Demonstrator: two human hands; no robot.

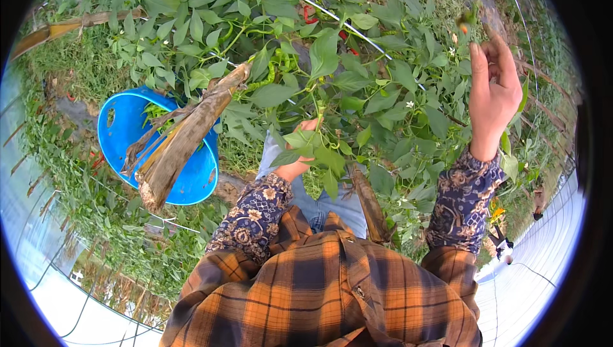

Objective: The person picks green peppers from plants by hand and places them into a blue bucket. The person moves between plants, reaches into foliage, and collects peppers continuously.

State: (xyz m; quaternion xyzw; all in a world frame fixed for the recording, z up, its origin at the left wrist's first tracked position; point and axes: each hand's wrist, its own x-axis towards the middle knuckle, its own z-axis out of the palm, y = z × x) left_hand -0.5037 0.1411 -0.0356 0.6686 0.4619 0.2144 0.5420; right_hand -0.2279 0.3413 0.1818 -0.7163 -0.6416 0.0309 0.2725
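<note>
My left hand (pixel 296 162) is low among the pepper plants, its fingers closed at a leafy green pepper branch (pixel 320 107). Leaves hide much of that hand. To the right, my right hand (pixel 495 79) is raised over the foliage, thumb and forefinger apart and the other fingers curled. Just beyond its fingertips, a small blurred green and orange piece (pixel 465 21), perhaps a pepper, appears in the air, apart from the hand. Wrinkled green peppers (pixel 270 71) hang among the leaves, and a red pepper (pixel 309 14) shows farther back.
At left, a blue plastic bucket (pixel 191 189) with side holes holds green peppers (pixel 155 112). A thick dry stalk (pixel 187 141) slants across it. Another dry stalk (pixel 368 203) stands by my legs. A white string (pixel 345 24) runs through the plants. Another person (pixel 502 244) is far right.
</note>
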